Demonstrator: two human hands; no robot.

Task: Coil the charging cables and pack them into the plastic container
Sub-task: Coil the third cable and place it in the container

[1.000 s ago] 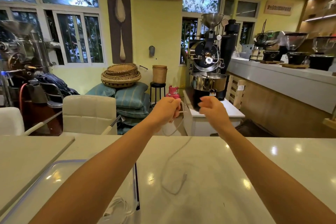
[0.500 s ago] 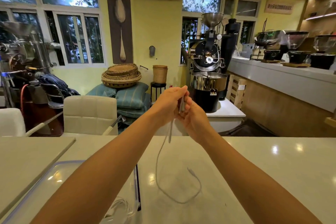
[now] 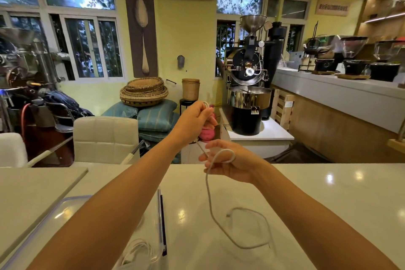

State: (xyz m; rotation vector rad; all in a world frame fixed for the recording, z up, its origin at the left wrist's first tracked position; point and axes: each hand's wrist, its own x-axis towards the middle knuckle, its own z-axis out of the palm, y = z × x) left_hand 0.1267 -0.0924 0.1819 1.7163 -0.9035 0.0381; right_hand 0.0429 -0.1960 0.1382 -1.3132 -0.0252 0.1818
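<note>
A thin white charging cable [image 3: 210, 200] runs from my raised left hand [image 3: 196, 117] down to the white table [image 3: 328, 204], where its free end curls in a loose loop. My left hand is closed around the upper end of the cable. My right hand [image 3: 228, 160] sits lower, and the cable passes in a loop over its fingers. A clear plastic container [image 3: 161, 226] with a blue-edged rim lies at the lower left, mostly hidden by my left forearm. Another white coiled cable [image 3: 138, 252] lies inside it.
A grey board [image 3: 32, 188] lies on the table at the left. White chairs [image 3: 105, 138] stand beyond the far table edge. Behind them are baskets, cushions, a coffee roaster [image 3: 249, 94] and a long counter [image 3: 339, 98] at the right.
My hands were together half a second ago. The left hand has since risen with the cable end, and the right hand has dropped lower with a loop of cable over its fingers.
</note>
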